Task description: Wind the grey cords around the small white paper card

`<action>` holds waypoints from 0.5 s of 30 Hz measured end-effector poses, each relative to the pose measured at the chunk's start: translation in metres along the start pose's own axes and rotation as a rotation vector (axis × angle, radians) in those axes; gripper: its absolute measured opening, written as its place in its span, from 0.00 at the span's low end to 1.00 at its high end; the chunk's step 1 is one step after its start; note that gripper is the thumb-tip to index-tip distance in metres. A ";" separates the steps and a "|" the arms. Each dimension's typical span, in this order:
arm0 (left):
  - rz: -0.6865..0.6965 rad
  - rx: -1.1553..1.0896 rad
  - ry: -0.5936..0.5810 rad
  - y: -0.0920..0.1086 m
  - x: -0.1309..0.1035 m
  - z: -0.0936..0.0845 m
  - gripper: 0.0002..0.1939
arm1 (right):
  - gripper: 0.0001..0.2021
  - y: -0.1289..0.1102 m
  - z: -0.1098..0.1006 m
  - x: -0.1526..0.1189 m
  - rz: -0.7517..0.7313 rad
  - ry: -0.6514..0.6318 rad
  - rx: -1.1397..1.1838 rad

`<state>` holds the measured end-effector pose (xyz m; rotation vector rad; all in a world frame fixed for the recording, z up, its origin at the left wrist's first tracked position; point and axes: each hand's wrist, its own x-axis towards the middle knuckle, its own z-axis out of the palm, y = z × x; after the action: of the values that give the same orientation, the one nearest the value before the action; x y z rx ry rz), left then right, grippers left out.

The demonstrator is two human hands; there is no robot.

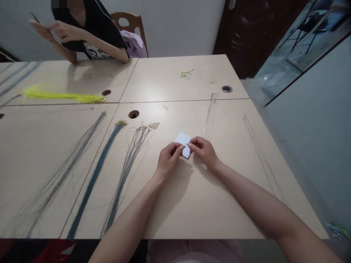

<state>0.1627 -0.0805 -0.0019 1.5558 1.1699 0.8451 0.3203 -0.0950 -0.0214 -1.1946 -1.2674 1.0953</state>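
Over a small white card (182, 138) my left hand (170, 157) and my right hand (204, 150) face each other, fingertips a little apart. Each is closed in a pinch. A thin cord (186, 177) loops down on the table below them, and a short bit of it seems to run between the fingertips. Its exact hold is too fine to make out. Beyond my right hand lies a clear ruler (210, 113). To the left of my left hand is a bundle of grey cords (131, 160) with gold-coloured metal ends (144, 126).
Further left lie a blue-green cord bundle (100, 168) and another grey bundle (79, 149). Yellow cords (63, 95) stretch along the far left. Two loose cords (259, 149) lie at right. Cable holes (134, 114) pierce the table (233, 204). Across sits a person (87, 33).
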 end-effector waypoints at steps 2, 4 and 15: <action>0.003 0.013 0.001 0.000 0.000 -0.001 0.11 | 0.06 -0.001 0.000 0.001 0.002 0.012 0.025; 0.002 0.019 0.005 0.001 0.000 -0.001 0.12 | 0.06 -0.001 -0.001 0.002 0.003 0.032 0.058; 0.084 0.132 0.024 0.009 -0.005 0.000 0.12 | 0.06 0.000 -0.004 0.007 0.018 0.159 0.294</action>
<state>0.1638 -0.0856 0.0073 1.7162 1.2052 0.8583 0.3247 -0.0886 -0.0204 -1.0486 -0.9391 1.1319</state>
